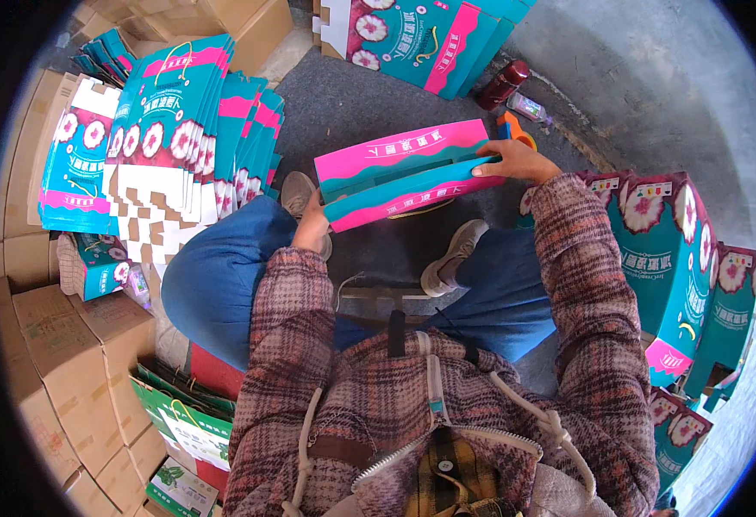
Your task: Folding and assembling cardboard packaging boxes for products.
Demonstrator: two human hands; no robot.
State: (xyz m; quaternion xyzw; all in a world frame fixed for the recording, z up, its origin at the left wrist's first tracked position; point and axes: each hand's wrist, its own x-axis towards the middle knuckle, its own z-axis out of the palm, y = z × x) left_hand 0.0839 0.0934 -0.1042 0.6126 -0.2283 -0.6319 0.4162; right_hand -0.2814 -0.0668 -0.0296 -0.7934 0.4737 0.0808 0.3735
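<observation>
Between my knees I hold a teal and pink cardboard carton [412, 202], its long narrow opening facing up between two pink-edged panels. My left hand [311, 227] grips its left end, the fingers partly hidden behind the cardboard. At the other end my right hand [516, 162] has its thumb on the near panel and its fingers over the upper edge. A yellow cord shows below the carton. Left of my left knee lean several flat teal cartons [167, 112] with flower-like pictures and yellow cord handles.
Opened-out teal cartons [662, 258] stand at my right beside the grey wall. More flat cartons [412, 43] lie ahead. A dark red bottle [503, 84], a small clear bottle [529, 109] and an orange tape dispenser [516, 129] sit near the wall. Brown boxes [68, 362] line the left.
</observation>
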